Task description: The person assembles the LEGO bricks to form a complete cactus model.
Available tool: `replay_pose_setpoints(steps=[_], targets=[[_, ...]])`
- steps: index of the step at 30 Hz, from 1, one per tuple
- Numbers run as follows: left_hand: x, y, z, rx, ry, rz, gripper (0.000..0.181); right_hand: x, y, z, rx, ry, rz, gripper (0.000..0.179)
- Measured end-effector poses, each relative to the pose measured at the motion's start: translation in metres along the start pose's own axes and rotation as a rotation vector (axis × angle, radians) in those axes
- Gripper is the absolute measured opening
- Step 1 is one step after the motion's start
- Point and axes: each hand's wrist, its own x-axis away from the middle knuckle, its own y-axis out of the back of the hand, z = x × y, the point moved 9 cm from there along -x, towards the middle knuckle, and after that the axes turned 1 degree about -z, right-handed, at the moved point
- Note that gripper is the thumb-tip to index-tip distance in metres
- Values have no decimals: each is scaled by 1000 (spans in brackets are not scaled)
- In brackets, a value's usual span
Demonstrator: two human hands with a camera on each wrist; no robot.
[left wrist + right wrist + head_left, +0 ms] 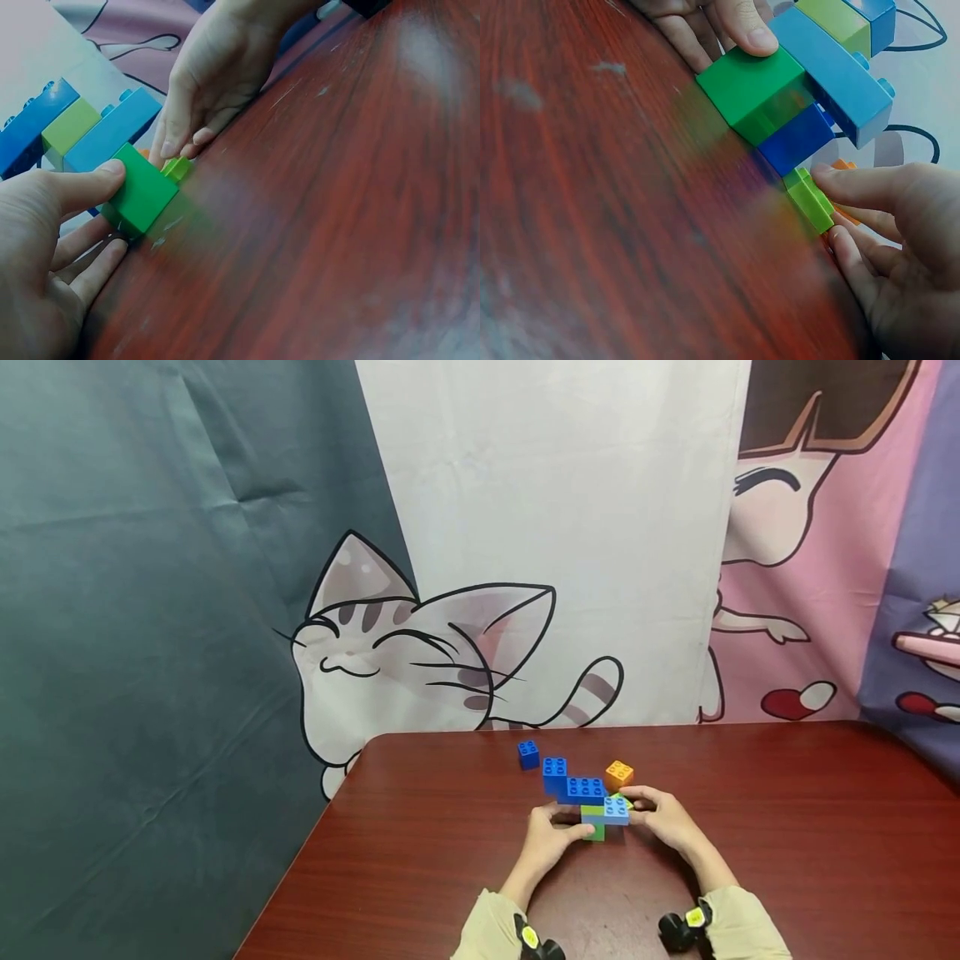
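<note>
My left hand (551, 843) grips a built-up stack of toy building bricks by its base. The thumb lies against the green brick (142, 191), with the fingers on its far side. Above that green brick sit a light blue brick (832, 75), a lime brick (71, 133) and a blue brick (586, 789). Just right of the stack, my right hand (670, 821) pinches a small lime green brick (810, 199) low against the table, between thumb and fingers. Part of this brick is hidden by the hand in the head view.
An orange brick (619, 774) stands beyond my right hand. A small blue brick (528, 754) lies near the back edge of the brown table (405, 827). Printed curtain cloth (570, 510) hangs behind the table.
</note>
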Motion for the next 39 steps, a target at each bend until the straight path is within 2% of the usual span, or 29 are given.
replay_pose_setpoints(steps=[7, 14, 21, 39], targets=[[0, 0, 0, -14, -6, -7, 27, 0, 0, 5, 92, 25, -76, 41], [-2, 0, 4, -17, 18, -17, 29, 1, 4, 10, 143, 21, -162, 37], [-1, 1, 4, -20, 15, -22, 29, 1, 3, 10, 180, 27, -181, 39], [0, 2, 1, -15, 5, -33, 28, 2, 4, 13, 165, 59, -217, 30]])
